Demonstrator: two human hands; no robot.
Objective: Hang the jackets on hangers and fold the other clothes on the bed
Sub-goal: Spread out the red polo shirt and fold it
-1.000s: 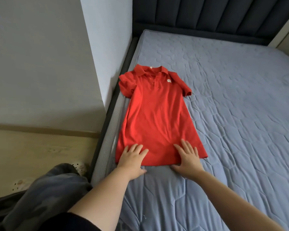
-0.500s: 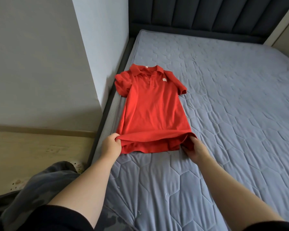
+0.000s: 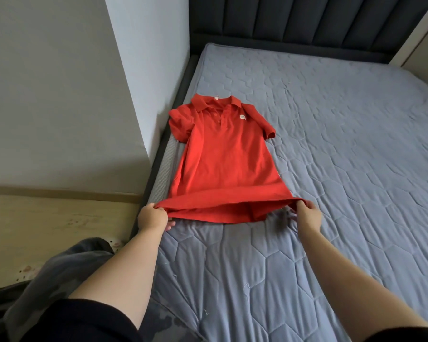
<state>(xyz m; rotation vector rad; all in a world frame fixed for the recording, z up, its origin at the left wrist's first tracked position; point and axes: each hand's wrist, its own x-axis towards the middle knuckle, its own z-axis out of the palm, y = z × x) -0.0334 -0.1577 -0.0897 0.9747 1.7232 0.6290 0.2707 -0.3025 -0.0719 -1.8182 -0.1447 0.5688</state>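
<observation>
**Both hands hold up the hem of a red polo shirt on the bed**

Head view: a red short-sleeved cotton polo shirt (image 3: 223, 164) lies front up on the left part of the grey-blue quilted mattress (image 3: 344, 149), with its collar toward 12 o'clock and its hem toward 6 o'clock. The left hand (image 3: 152, 217), at 8 o'clock of the shirt, grips the left hem corner with its fingers curled round the cloth. The right hand (image 3: 308, 214), at 4 o'clock, pinches the right hem corner with its fingers clamped on it. Most fingertips are hidden under the fabric. Between the hands the front hem is held off the mattress and sags, showing the shirt's inside.

The shirt's left sleeve is bunched at the mattress edge. The small white chest badge (image 3: 243, 117) is too small to read. At 12 o'clock the dark padded headboard (image 3: 307, 21) is cut off by the frame. At 7 o'clock a grey trouser leg (image 3: 59, 275) is also cut off, beside the pale wooden floor (image 3: 47, 218).
</observation>
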